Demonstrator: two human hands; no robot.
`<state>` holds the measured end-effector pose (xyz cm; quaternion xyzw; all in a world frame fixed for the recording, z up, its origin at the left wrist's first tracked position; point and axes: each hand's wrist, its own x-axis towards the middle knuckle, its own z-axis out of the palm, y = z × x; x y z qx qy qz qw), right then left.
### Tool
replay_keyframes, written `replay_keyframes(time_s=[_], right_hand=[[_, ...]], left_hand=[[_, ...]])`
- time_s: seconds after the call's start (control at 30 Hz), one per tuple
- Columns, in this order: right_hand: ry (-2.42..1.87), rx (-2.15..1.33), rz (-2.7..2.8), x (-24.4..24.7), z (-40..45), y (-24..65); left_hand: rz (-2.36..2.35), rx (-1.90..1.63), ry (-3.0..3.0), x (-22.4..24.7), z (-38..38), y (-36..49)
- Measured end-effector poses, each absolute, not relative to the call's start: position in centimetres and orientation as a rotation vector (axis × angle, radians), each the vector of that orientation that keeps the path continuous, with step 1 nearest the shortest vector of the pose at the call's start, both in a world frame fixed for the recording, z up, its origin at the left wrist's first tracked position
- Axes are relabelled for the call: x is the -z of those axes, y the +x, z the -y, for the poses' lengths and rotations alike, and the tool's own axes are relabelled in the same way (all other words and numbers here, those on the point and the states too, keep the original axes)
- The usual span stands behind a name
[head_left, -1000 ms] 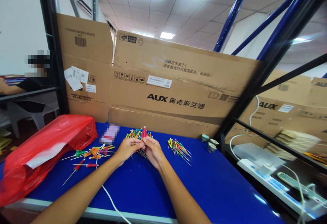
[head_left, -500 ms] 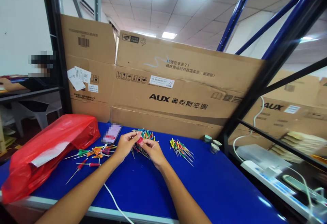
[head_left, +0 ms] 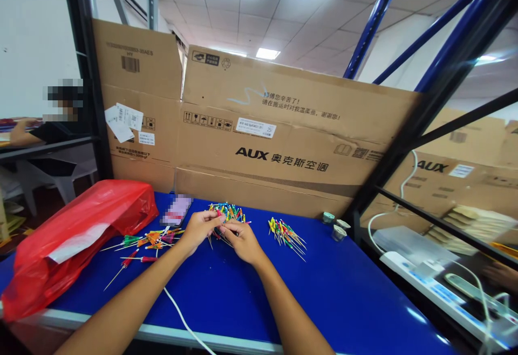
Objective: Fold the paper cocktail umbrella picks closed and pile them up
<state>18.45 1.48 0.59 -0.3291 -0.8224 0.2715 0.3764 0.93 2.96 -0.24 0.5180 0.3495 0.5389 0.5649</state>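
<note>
In the middle of the blue table, my left hand [head_left: 202, 226] and my right hand [head_left: 244, 241] meet with bent fingers. Between the fingertips a small pink cocktail umbrella [head_left: 219, 213] shows in part; the rest of it is hidden by the fingers. Just behind the hands lies a pile of multicoloured folded cocktail umbrellas [head_left: 230, 212] on wooden sticks. Left of my left wrist is a looser group of orange, green and red umbrellas [head_left: 156, 238]. To the right of my right hand a smaller bundle of umbrellas [head_left: 284, 234] lies with its sticks pointing towards me.
A red plastic bag [head_left: 93, 225] covers the table's left side, with a phone [head_left: 178, 209] near it. Small round tubs [head_left: 339, 231] stand at the back right. A white cable [head_left: 182, 314] crosses the front edge. Cardboard [head_left: 279, 128] walls the back; a person [head_left: 60, 123] sits far left.
My fingers have closed further round the pink umbrella, so less of it shows. Both hands stay in nearly the same place, and the piles look the same.
</note>
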Motion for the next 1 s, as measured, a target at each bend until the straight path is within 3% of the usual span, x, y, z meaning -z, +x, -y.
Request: replay_keyframes(time_s=[0.27,0.5,1.0], right_hand=[[-0.769,-0.666,2.255,-2.0,-0.8,18.6],[-1.033,-0.424,2.449,-2.5,-0.6,21.1],[-0.964,-0.479,2.65,-1.1,-0.5,20.4]], left_hand=[[-0.83,-1.203,1.311,0.6,-3.1,0.7],[-0.977,-1.381,1.333,-0.2,-2.8,0.7],[-0.948,-1.388,1.353,-0.2,-2.7,0.6]])
